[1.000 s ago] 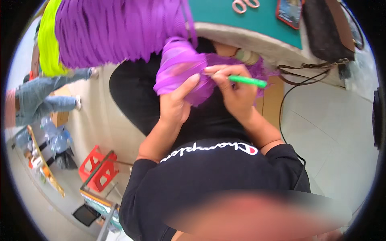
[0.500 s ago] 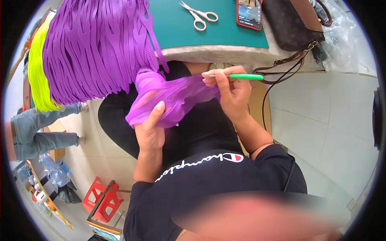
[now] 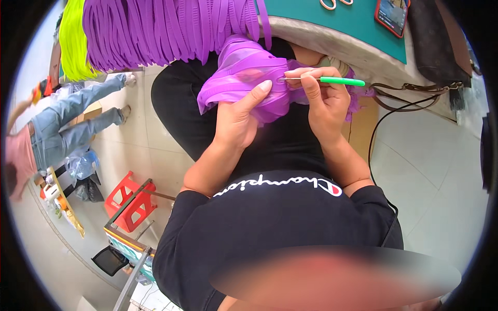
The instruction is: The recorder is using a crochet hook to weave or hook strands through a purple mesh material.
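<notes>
A thin purple rubbery sheet [image 3: 244, 62] is spread over my left hand [image 3: 239, 116], whose thumb presses it from above while the fingers are hidden beneath. My right hand [image 3: 328, 101] pinches a slim metal pick with a green handle [image 3: 342, 81]. The pick's tip meets the purple material just past my left thumb. Some of the purple material trails beyond my right hand. A thick bundle of purple rubbery strips [image 3: 166, 31] hangs over the table's edge at the upper left, close to the sheet.
Yellow-green strips [image 3: 75, 44] hang left of the purple bundle. On the green mat [image 3: 353, 33] lie scissors [image 3: 328, 5], partly cut off, and a phone [image 3: 392, 16]. A brown handbag [image 3: 441, 41] is at the right. Behind on the left are a person [image 3: 67, 114] and a red stool [image 3: 129, 199].
The whole view has shifted. My hands have come closer together, and the sheet stretched between them is now gathered. The pick's tip has come to the material near my left thumb.
</notes>
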`<state>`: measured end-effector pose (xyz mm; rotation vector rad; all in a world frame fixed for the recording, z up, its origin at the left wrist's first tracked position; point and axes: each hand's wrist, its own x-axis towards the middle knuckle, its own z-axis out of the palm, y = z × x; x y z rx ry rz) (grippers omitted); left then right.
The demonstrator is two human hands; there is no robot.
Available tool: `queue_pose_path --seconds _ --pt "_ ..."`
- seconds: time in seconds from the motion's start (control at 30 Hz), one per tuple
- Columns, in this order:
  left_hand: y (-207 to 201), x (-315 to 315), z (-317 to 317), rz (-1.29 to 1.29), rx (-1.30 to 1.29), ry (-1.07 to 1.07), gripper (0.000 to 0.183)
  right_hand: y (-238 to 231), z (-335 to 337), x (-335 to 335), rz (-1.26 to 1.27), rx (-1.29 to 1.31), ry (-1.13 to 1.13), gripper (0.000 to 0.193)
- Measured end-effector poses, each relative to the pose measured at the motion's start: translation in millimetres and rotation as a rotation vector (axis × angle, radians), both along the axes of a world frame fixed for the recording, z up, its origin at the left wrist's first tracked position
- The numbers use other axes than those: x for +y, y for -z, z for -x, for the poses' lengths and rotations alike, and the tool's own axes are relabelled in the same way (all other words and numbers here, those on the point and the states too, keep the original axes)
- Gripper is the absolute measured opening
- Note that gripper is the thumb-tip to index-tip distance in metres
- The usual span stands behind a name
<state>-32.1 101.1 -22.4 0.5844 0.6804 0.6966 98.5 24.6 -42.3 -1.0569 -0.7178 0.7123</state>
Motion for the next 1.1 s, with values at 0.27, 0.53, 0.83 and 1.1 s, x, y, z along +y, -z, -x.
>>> queue_pose_path --seconds 0.27,0.53,0.83,1.1 --pt "0 -3 -3 0.0 -0.013 -0.023 0.036 3 3 -1 0.0 -0.107 0.024 0.009" --pt "11 -8 -4 -0.155 0.025 -0.121 0.03 -6 11 0 0.166 -0.632 0.128 0.007" --pt "7 -3 -2 -0.086 0.023 -0.142 0.031 -4 4 0 0.11 -0.488 0.069 0.011" --pt "6 -3 -9 -0.102 0.009 -0.07 0.03 -5 -17 2 -0.107 -1.124 0.156 0.027"
